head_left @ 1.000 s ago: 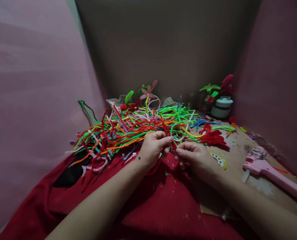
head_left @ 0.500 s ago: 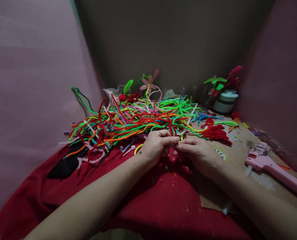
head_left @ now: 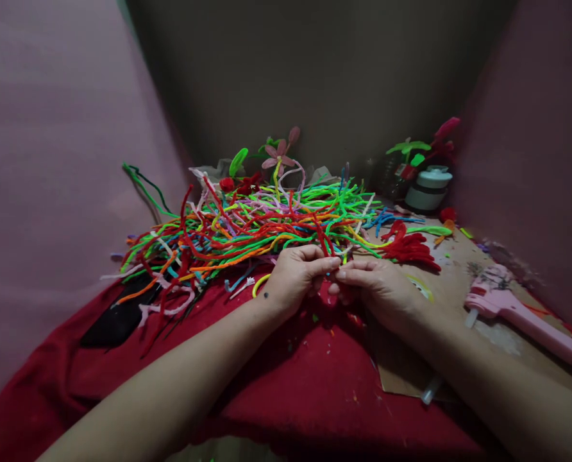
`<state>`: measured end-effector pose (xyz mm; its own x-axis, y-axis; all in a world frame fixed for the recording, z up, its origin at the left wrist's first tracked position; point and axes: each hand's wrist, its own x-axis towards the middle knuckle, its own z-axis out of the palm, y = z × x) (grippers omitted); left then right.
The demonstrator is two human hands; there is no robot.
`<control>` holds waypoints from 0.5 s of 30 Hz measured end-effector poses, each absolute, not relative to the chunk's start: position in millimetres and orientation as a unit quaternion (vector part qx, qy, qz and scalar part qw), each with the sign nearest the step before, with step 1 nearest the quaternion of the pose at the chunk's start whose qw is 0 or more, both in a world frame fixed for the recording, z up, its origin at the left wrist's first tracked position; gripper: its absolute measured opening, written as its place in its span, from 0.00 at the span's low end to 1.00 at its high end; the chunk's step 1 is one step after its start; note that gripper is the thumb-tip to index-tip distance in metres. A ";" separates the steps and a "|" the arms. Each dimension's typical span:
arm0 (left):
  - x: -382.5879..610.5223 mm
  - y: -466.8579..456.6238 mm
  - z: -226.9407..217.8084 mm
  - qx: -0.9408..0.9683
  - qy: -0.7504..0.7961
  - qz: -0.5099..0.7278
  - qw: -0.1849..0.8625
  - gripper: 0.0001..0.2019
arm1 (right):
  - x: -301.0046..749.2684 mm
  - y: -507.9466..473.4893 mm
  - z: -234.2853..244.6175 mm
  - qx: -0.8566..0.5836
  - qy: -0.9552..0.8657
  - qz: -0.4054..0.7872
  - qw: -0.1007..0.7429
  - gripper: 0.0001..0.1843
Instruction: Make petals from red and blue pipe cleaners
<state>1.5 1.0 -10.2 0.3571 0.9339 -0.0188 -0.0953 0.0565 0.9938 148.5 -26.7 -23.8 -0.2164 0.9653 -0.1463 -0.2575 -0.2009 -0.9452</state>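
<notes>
My left hand (head_left: 299, 277) is pinched shut on a red pipe cleaner (head_left: 323, 236), whose upper length sticks up between thumb and finger. Close against it, my right hand (head_left: 379, 282) is closed too, its thumb and fingertips pressed together at the lower part of the same pipe cleaner. The fingertips hide most of the lower end. Just beyond both hands spreads a big heap of pipe cleaners (head_left: 267, 228) in green, red, orange, pink and other colours. A bundle of bent red pipe cleaners (head_left: 413, 250) lies past my right hand.
A pink hot glue gun (head_left: 512, 301) rests on a cardboard sheet (head_left: 396, 372) at right. A lidded jar (head_left: 428, 189) stands at the back right beside pipe-cleaner flowers. A black flat object (head_left: 117, 317) lies at left on the red cloth (head_left: 310, 398). Walls close in both sides.
The whole scene has shifted slightly to the left in the view. Both hands keep their pinch on the red pipe cleaner, with only small finger movement.
</notes>
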 end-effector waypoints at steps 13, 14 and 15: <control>1.9 -5.1 -7.9 0.633 0.354 0.482 0.492 0.04 | 149.9 -24.0 -20.5 -0.402 -0.391 0.673 0.483 0.07; 1.5 -4.7 -8.8 0.638 0.355 0.486 0.480 0.04 | 150.1 -24.0 -20.2 -0.403 -0.384 0.674 0.485 0.07; 1.0 -4.2 -9.7 0.642 0.356 0.488 0.472 0.04 | 150.4 -24.1 -19.8 -0.404 -0.381 0.675 0.486 0.08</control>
<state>1.0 -4.2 -9.7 0.2696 0.9180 0.2910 -0.0028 -0.3015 0.9535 150.4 -24.1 -19.8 -0.2008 0.9639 -0.1748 -0.3493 -0.2372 -0.9065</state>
